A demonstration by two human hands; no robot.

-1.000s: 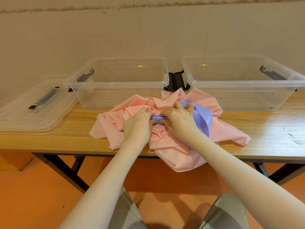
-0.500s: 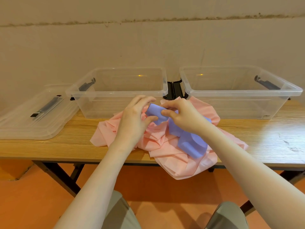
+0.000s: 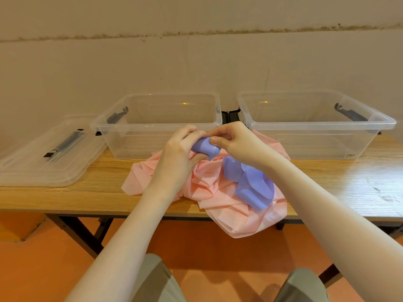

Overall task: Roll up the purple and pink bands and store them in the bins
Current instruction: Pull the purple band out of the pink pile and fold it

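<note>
Two bins [image 3: 157, 125] [image 3: 316, 125] (clear), one lid [image 3: 43, 162], both hands [image 3: 181, 158] [image 3: 237, 142] gripping one purple band [image 3: 250, 182].

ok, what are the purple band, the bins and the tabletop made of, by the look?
Purple band: thin matte stretchy sheet, likely latex or rubber; it curls in soft loops.
Bins: clear rigid plastic, glossy; the wall shows through them.
Tabletop: wood-grain surface, possibly laminate, with a slight sheen.

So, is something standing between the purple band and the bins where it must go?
Nothing visible blocks it. Both hands, left hand and right hand, hold the purple band just in front of the two open bins; the lid lies aside. Its loose tail rests on the pink band.
</note>
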